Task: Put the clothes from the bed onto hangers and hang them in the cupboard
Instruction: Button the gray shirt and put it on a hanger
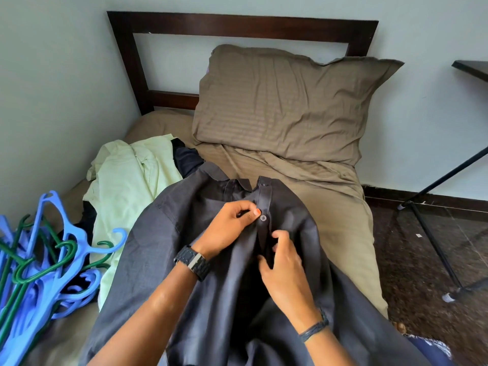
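Both hands (253, 241) pinch the grey shirt (184, 233) placket on the brown-sheeted bed (338, 212) against a pale wall (52, 75)

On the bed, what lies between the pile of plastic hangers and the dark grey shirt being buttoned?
In the head view, a crumpled pale green shirt lies between the hangers and the dark grey shirt, with some dark clothing partly under it.

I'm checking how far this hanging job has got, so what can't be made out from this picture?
- Cupboard: not in the head view at all.
- Whether a hanger is inside the grey shirt: its cloth covers that.
- Dark clothes: mostly buried under the green shirt and grey shirt.
- Hanger pile: cut by the left edge, uncountable.
- Right hand fingertips: tucked into the placket.
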`<state>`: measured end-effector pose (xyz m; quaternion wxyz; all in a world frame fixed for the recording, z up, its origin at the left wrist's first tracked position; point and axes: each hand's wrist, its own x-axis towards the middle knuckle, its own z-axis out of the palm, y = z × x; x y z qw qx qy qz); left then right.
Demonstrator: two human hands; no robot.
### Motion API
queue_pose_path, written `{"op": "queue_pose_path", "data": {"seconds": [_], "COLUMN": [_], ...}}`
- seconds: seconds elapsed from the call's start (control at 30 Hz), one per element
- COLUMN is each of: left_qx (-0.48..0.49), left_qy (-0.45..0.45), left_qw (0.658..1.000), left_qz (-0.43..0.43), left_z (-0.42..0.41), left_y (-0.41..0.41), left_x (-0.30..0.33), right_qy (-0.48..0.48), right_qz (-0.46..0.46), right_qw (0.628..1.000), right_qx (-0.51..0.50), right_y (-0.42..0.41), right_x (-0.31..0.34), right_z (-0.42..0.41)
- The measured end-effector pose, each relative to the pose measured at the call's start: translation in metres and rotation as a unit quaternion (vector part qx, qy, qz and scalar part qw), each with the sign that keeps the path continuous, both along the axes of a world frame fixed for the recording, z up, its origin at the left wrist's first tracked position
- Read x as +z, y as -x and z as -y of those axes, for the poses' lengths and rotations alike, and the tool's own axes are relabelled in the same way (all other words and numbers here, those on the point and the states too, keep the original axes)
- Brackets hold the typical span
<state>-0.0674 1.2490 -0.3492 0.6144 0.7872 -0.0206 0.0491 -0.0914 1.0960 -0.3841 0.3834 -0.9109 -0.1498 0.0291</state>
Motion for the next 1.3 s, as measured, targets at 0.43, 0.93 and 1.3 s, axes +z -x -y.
{"op": "queue_pose_path", "data": {"seconds": [0.43,0.93,1.3], "left_qx": [-0.039,0.07,0.081], "left_qy": [-0.388,-0.375,-0.475], "left_qw": [0.921,0.919,0.864], "left_qz": [-0.006,-0.1,-0.149], "left_z": [-0.048,0.005,0.004], "left_y": [-0.054,0.018,0.014], "left_x": [-0.036,-0.071,-0.092], "right_qy": [-0.014,-0.008,0.019], "right_qz": [-0.009,-0.023,0.049], "right_qw": [0.998,0.999,0.998], "right_qx": [0.059,-0.022,0.02], "right_y": [-0.057,-0.045,-0.041], "right_x": [-0.014,-0.044,-0.046], "right_z": [0.028,0.008,0.011]}}
